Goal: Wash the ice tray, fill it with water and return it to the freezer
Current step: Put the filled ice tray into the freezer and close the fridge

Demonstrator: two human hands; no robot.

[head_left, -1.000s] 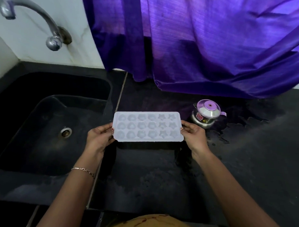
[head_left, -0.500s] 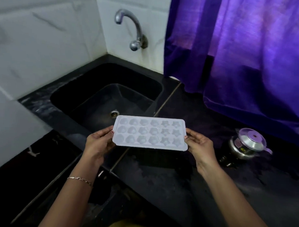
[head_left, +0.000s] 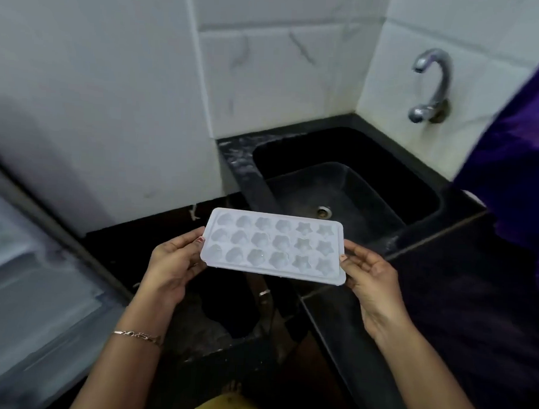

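Observation:
A white ice tray (head_left: 274, 244) with several star- and shell-shaped cells is held level in mid-air, in front of the counter's left end. My left hand (head_left: 174, 263) grips its left short edge, thumb on the rim. My right hand (head_left: 368, 278) grips the right short edge in the same way. Whether the cells hold water I cannot tell for sure. A pale grey appliance surface (head_left: 27, 286), possibly the fridge, fills the lower left and is blurred.
The black sink (head_left: 417, 186) with its drain (head_left: 324, 211) lies behind the tray at the right. A chrome tap (head_left: 432, 87) sticks out of the white tiled wall (head_left: 267, 80). The black counter (head_left: 462, 290) runs right under a purple curtain (head_left: 516, 172).
The view has swung left: sink and tap have shifted to the right, the small metal pot has left the view, and the grey appliance has come in at the left. Both hands keep holding the tray.

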